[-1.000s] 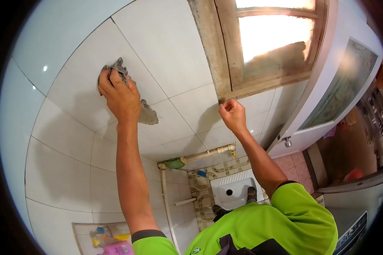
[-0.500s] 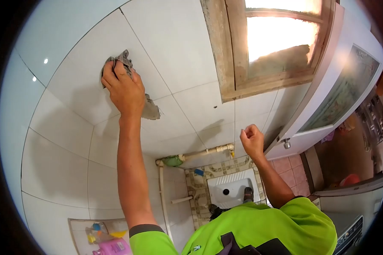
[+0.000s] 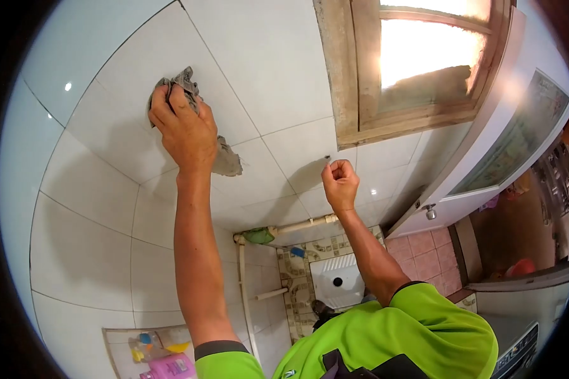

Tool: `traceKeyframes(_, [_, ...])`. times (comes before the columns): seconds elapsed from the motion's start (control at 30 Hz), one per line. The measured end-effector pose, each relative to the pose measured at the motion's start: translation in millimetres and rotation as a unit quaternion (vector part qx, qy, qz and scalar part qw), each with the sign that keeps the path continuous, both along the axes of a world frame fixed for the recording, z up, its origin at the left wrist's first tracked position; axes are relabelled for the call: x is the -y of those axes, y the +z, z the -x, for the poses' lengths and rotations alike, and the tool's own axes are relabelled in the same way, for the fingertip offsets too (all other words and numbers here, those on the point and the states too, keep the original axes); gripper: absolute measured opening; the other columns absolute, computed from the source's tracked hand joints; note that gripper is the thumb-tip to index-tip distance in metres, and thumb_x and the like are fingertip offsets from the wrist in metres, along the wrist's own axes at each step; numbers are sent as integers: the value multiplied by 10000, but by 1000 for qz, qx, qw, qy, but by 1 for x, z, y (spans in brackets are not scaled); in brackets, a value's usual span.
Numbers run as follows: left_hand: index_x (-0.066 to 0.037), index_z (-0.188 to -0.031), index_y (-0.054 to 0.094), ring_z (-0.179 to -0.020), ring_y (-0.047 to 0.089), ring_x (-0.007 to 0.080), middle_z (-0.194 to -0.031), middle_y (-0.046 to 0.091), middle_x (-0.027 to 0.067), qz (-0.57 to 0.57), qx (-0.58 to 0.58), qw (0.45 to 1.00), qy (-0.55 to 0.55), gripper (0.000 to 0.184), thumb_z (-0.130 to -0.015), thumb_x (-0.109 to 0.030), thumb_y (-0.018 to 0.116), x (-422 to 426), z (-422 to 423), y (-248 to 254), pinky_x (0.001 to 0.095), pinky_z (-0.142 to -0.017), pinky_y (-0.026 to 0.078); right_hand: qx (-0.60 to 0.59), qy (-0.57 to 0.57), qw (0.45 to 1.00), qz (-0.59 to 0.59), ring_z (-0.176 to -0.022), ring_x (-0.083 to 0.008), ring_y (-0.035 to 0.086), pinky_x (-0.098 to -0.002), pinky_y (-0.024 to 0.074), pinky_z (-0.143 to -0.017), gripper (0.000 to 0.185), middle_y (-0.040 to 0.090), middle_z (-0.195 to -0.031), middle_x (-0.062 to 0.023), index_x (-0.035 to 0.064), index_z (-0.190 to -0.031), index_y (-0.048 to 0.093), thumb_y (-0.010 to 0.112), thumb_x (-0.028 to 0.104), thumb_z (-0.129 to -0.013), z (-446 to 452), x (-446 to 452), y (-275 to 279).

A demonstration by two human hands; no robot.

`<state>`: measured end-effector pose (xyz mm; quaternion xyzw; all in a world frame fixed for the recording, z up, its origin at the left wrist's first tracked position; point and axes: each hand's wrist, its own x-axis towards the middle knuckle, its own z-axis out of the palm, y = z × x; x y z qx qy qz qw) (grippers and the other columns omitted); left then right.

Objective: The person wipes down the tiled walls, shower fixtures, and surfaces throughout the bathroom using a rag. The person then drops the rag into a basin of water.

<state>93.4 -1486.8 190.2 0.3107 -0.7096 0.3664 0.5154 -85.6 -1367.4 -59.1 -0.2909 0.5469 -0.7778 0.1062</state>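
Observation:
My left hand (image 3: 188,129) is pressed to the white tiled wall (image 3: 246,57) with its fingers closed around a crumpled grey cloth (image 3: 184,81). A loose end of the cloth hangs out below the wrist side, against the tiles. Raised in front of the lower wall, my right hand (image 3: 340,184) is curled into a loose fist, and nothing shows in it. Just above its knuckles a small dark hole (image 3: 327,157) marks the tile.
A wooden-framed window (image 3: 417,120) is set at upper right, beside an open white door (image 3: 487,158). Below lie a squat toilet (image 3: 335,271), a pipe (image 3: 303,224) with a green wrap (image 3: 259,235), and a wall niche (image 3: 115,341) holding a pink bottle (image 3: 171,366).
My right hand has moved left and up, nearer the wall hole. The left hand with the cloth stays at almost the same spot. The view has shifted slightly.

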Motion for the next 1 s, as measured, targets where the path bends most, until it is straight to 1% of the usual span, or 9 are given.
traceKeyframes(0.1, [-55,-1264,459,-1190,456,406,-1340,402,197,6,-4,1000,-1,516,-825,-57,729,1,1,1,424,-770,614,-18,2,1000,14,-575,-6,479,-187,386,-523,158,551,-656,59,37,-829,565,699,34,-914,3,3,-2])
traceKeyframes(0.17, [-56,-1266,458,-1187,456,407,-1338,406,197,5,-6,1000,5,519,-821,-53,727,0,1,0,426,-753,618,-32,-20,999,-9,-569,-59,525,-243,451,-540,148,600,-645,4,27,-820,594,717,77,-885,5,5,-5])
traceKeyframes(0.3, [-56,-1267,458,-1187,455,406,-1336,410,196,3,-8,1000,-5,525,-818,-53,729,0,0,-2,431,-742,619,-29,14,999,-9,-570,-67,523,-252,450,-541,160,590,-644,-3,30,-851,596,744,91,-870,5,-6,9])
traceKeyframes(0.37, [-58,-1265,459,-1187,453,403,-1338,414,193,-7,-13,1000,3,519,-820,-56,727,2,1,0,427,-751,617,-132,46,984,-107,-575,-76,521,-257,449,-550,187,579,-642,-18,30,-892,599,765,111,-862,2,-43,20])
traceKeyframes(0.53, [-63,-1259,462,-1184,453,402,-1343,415,191,-7,-15,1000,12,508,-824,-64,724,-1,-1,-1,432,-769,604,-71,36,983,-167,-571,-107,525,-291,455,-551,218,563,-631,-41,14,-877,581,758,140,-865,10,-118,-64])
traceKeyframes(0.6, [-66,-1256,463,-1183,453,401,-1345,415,190,-6,-17,1000,7,502,-826,-67,722,-1,2,0,433,-776,599,-92,36,956,-277,-584,-114,535,-301,457,-555,208,565,-643,-50,12,-835,569,742,121,-869,17,-142,-91])
traceKeyframes(0.7, [-70,-1264,461,-1200,448,402,-1349,415,182,3,-20,1000,1,504,-832,-76,720,-1,3,-1,438,-795,591,-107,21,970,-220,-587,-35,491,-220,389,-522,201,558,-647,8,49,-763,544,671,54,-920,34,-150,-111])
traceKeyframes(0.8, [-72,-1270,457,-1219,445,398,-1358,411,170,-23,-20,999,20,502,-840,-84,716,-6,3,0,439,-823,588,-44,1,980,-194,-625,-99,553,-289,468,-593,168,595,-685,-53,4,-802,571,699,77,-883,65,-132,-86])
traceKeyframes(1.0, [-76,-1274,448,-1242,443,399,-1372,405,160,-33,-15,999,30,489,-859,-100,705,-5,3,0,444,-818,591,-6,-38,992,-120,-698,-118,557,-278,465,-658,157,577,-738,-42,21,-774,575,702,50,-860,116,-97,-5])
